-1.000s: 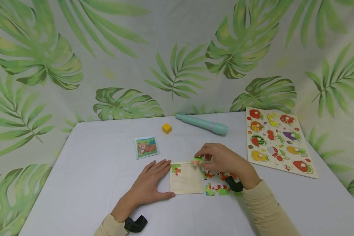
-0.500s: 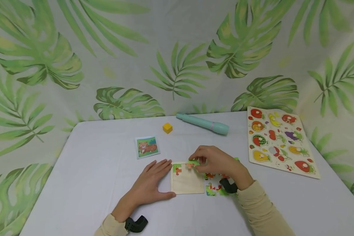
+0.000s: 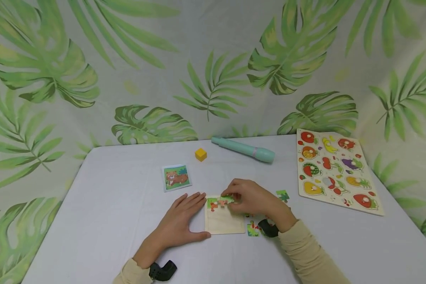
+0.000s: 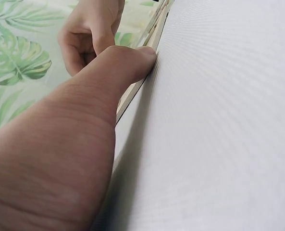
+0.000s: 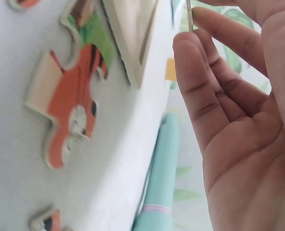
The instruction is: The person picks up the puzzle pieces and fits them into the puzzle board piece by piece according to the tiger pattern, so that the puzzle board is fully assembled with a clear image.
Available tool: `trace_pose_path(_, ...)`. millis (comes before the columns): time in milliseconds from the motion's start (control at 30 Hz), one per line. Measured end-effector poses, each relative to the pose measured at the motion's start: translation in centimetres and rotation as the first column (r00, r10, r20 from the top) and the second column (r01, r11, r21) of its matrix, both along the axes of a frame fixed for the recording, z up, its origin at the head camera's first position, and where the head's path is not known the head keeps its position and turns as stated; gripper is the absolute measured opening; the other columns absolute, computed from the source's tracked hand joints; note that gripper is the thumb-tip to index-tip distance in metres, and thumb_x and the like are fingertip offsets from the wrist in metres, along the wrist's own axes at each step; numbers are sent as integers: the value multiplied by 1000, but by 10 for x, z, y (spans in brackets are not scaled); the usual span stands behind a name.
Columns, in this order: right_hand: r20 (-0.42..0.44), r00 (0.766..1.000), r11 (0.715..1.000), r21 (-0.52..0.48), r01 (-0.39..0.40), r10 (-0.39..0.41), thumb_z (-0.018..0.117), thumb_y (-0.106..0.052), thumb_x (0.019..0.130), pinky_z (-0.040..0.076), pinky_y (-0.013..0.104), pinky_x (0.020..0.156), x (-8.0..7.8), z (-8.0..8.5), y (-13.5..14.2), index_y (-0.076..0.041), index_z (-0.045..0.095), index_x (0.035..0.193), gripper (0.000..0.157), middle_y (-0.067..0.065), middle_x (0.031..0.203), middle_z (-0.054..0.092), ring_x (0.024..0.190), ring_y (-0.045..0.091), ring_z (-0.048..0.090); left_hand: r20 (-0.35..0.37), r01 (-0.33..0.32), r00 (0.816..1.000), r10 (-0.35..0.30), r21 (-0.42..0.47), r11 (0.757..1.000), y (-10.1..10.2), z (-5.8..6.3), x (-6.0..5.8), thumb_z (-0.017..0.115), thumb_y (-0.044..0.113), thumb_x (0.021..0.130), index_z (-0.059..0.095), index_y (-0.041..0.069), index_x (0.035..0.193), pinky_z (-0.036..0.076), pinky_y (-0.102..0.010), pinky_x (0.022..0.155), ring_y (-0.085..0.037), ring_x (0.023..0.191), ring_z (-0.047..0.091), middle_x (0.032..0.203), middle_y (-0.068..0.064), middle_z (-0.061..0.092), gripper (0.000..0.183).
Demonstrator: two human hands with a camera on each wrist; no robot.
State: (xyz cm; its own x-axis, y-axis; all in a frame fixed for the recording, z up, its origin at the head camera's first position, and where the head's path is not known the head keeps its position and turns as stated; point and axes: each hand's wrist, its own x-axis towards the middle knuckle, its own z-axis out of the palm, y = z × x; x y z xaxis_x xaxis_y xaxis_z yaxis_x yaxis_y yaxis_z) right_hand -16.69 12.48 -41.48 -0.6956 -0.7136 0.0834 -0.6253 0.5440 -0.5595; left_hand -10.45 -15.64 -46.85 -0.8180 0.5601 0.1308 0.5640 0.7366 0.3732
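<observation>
My left hand lies with fingers spread along the left side of a square wooden puzzle tray. Its thumb touches the tray's edge in the left wrist view. Over the tray's top edge, my right hand pinches a green-and-orange jigsaw piece between thumb and fingers; the right wrist view shows that piece edge-on at the fingertips. Another jigsaw piece sits in the tray's top left corner, close beside the held one. Loose jigsaw pieces lie right of the tray, partly hidden under the right wrist.
Beyond the tray are a bear picture card, a yellow cube and a teal tube-shaped object. A fruit peg puzzle board lies at the right. One loose green piece shows past the right forearm.
My right hand has moved left with the jigsaw piece, from the tray's top right corner to near the corner piece. The left hand has stayed in place.
</observation>
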Motion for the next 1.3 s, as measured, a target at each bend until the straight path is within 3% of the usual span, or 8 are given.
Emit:
trace_pose_path(433, -35, 999, 998, 62, 27, -25, 74, -13, 88, 49, 20, 67, 0, -8, -11, -15, 79, 114, 27, -5, 97, 65, 75, 6, 54, 0, -5, 1000, 5, 5, 1000, -1, 0, 0, 71, 71, 82, 45, 9, 157, 23, -49, 128, -18, 155, 32, 165, 1, 39, 100)
trace_pose_path(1300, -37, 999, 996, 87, 17, -14, 74, -12, 90, 48, 20, 69, 2, -12, -12, -11, 80, 115, 26, -1, 103, 68, 79, 5, 54, 15, -7, 1000, 7, 2, 1000, 1, 1, 1, 70, 72, 83, 44, 11, 157, 22, -50, 128, -19, 155, 31, 166, 1, 38, 100)
